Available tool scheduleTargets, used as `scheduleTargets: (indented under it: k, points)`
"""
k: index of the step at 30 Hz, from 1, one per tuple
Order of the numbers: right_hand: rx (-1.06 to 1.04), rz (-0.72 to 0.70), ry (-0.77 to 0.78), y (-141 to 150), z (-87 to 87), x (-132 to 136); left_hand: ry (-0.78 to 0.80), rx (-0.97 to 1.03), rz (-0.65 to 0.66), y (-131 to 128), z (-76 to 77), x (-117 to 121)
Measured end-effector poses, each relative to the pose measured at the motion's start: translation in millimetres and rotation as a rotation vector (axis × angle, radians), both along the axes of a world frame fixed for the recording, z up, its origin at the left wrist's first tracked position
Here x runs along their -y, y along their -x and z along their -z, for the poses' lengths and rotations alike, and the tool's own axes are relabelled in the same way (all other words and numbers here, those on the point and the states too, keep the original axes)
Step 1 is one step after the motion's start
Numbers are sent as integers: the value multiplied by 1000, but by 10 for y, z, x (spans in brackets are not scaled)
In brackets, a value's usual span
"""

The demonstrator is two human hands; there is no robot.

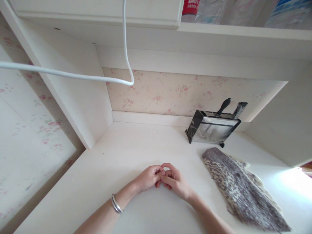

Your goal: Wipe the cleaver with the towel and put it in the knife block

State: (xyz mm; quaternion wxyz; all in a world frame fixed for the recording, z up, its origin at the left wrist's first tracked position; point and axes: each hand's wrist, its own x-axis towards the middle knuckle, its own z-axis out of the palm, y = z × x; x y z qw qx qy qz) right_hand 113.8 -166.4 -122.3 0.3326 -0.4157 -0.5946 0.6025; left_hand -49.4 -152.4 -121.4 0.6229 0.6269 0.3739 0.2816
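Observation:
My left hand [151,178], with a silver bangle [116,204] on its wrist, rests low over the white tabletop [146,143]. My right hand [176,182] meets it from the right. Both have curled fingers, and their thumbs and fingertips touch each other. No object shows between them. To the right lies a grey-brown furry cloth [241,185] with a mottled cream pattern, apart from my right hand. Farther back stands a clear-sided knife block [212,130] with black ends; two black handles stick up from its top.
A white cable [97,78] hangs across the upper left in front of the cabinet. Overhead is a shelf [243,35] holding a red-labelled container [190,7] and plastic-wrapped items. Side panels close in the table at left [73,81] and right [287,123]. Floral wallpaper covers the back.

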Motion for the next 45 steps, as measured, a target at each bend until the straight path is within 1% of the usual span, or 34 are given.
scheduleTargets:
  k: [10,17,23,29,37,45]
  points:
    - [-9,4,2,4,13,-4,6,17,-7,-4,33,-3]
    - [-8,1,-2,5,10,-1,-10,-4,-3,2,-12,11]
    - [-2,7,-12,-1,20,-2,-7,2,-2,6,1,14]
    - [3,3,-12,-3,28,-10,-8,-18,0,2,-27,19]
    - [2,12,-14,-15,62,-14,-25,-1,3,3,38,5]
    - [-14,9,-6,-10,58,-14,-25,-1,13,6,9,10]
